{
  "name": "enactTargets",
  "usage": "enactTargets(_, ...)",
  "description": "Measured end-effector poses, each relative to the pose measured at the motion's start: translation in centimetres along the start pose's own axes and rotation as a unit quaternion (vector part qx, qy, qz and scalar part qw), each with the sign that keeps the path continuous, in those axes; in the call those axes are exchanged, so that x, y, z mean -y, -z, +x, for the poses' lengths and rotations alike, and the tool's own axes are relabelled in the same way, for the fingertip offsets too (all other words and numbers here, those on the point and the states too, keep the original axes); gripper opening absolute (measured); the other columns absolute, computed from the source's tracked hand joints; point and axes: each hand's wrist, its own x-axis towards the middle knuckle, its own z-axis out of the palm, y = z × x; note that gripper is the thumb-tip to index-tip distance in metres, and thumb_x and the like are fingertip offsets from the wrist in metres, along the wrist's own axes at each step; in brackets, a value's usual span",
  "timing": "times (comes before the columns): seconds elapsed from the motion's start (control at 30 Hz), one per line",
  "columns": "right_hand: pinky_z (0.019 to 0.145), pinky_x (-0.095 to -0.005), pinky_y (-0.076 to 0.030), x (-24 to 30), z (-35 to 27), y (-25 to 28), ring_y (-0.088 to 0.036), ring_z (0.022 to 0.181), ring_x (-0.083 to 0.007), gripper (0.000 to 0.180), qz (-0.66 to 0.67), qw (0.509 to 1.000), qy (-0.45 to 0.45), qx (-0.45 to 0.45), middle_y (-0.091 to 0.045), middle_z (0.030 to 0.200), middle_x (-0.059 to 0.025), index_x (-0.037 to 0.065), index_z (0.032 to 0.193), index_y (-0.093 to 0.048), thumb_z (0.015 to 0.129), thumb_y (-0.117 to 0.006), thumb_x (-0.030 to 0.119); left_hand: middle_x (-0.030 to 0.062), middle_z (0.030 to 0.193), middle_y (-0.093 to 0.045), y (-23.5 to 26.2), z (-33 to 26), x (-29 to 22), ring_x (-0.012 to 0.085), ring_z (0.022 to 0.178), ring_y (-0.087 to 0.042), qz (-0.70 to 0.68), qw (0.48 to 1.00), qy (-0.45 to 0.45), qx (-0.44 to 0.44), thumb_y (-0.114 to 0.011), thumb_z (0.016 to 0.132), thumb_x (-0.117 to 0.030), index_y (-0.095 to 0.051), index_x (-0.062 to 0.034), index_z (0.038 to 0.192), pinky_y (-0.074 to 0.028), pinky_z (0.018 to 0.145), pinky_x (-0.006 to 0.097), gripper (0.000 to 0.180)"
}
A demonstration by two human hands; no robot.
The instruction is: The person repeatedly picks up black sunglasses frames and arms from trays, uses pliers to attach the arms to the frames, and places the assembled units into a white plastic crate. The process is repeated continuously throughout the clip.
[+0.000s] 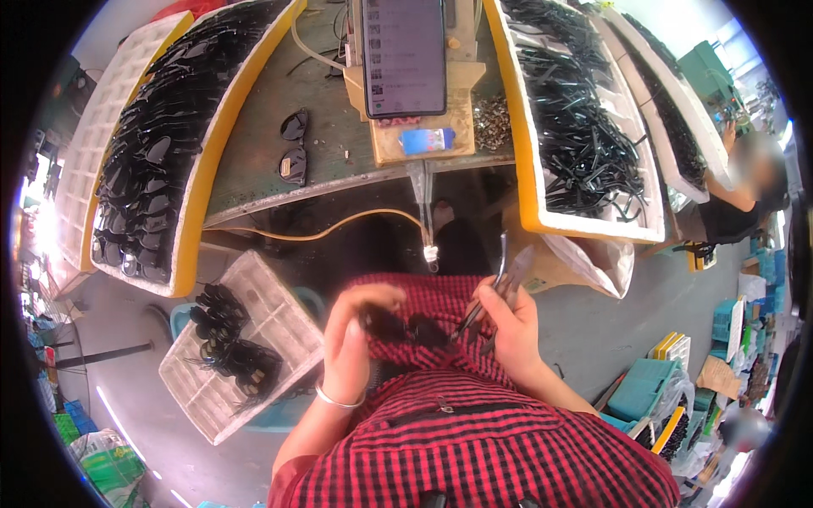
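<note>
My left hand (349, 340) is closed around one end of a dark sunglasses front (415, 328), held above my lap and slightly smeared by motion. Its other end reaches close to my right hand (515, 332). That hand pinches several slim dark glasses temples (508, 279) between thumb and fingers, and their tips point up and away from me. Whether a temple touches the front, I cannot tell. Beyond my hands, on the workbench (254, 161), lies a pair of dark sunglasses (293, 146) without visible temples.
To the left a yellow-sided foam tray (196, 182) holds rows of black sunglasses fronts; to the right another (529, 190) holds loose black temples. A phone (405, 59) stands over a wooden block with a blue lighter (426, 140). A white compartment tray (190, 398) sits low left, with bundled black glasses.
</note>
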Motion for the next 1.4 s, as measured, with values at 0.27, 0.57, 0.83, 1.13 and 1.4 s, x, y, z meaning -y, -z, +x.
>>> enactTargets(0.27,0.064,-0.0231,-0.049,-2.0,2.9,-1.3,-0.063,0.069,-0.0105,0.014,-0.117,0.988,0.093,0.045,-0.061,0.078,-0.0026,-0.001,0.099,-0.059,0.095,-0.061,0.012,0.0153,0.133,-0.047,-0.7,1.6,2.8,0.0229,0.12,-0.052,-0.081,0.935,0.338,-0.067,-0.051,0.1,-0.015,-0.035,-0.0031,0.143,-0.052,0.094,0.039,0.047)
enactTargets(0.57,0.07,-0.0232,-0.047,-1.1,5.1,-1.0,-0.062,0.077,-0.0106,0.015,-0.039,0.994,0.101,-0.001,-0.067,0.087,-0.0051,0.001,0.102,-0.061,0.096,-0.061,0.014,0.0178,0.121,-0.059,-1.5,4.7,3.2,0.0276,0.114,-0.06,-0.09,0.956,0.268,-0.081,-0.041,0.104,-0.024,-0.046,0.0002,0.134,-0.054,0.091,0.043,0.039)
enactTargets(0.83,0.07,-0.0216,-0.046,-0.4,4.8,-1.4,-0.062,0.079,-0.0101,0.012,-0.021,0.991,0.13,0.007,-0.069,0.092,-0.0074,0.001,0.102,-0.06,0.096,-0.06,0.011,0.0159,0.118,-0.061,-1.9,5.5,1.9,0.0246,0.109,-0.062,-0.074,0.963,0.243,-0.086,-0.044,0.103,-0.027,-0.048,0.0004,0.132,-0.056,0.087,0.042,0.041)
enactTargets(1.13,0.075,-0.0236,-0.049,-0.2,4.5,-1.7,-0.064,0.081,-0.012,0.012,0.003,0.989,0.146,0.012,-0.069,0.095,-0.0092,0.0,0.104,-0.06,0.096,-0.057,0.008,0.0141,0.118,-0.062,-1.8,5.4,1.7,0.0229,0.109,-0.062,-0.067,0.969,0.226,-0.077,-0.044,0.103,-0.027,-0.049,-0.0004,0.132,-0.056,0.087,0.041,0.04)
enactTargets(1.4,0.077,-0.0251,-0.05,-0.4,4.5,-1.5,-0.064,0.083,-0.0131,0.013,0.02,0.991,0.129,0.013,-0.069,0.095,-0.0107,-0.001,0.104,-0.06,0.096,-0.058,0.009,0.0135,0.118,-0.062,-1.7,5.2,2.2,0.0221,0.109,-0.061,-0.069,0.973,0.209,-0.07,-0.043,0.103,-0.026,-0.049,-0.0007,0.132,-0.056,0.087,0.041,0.039)
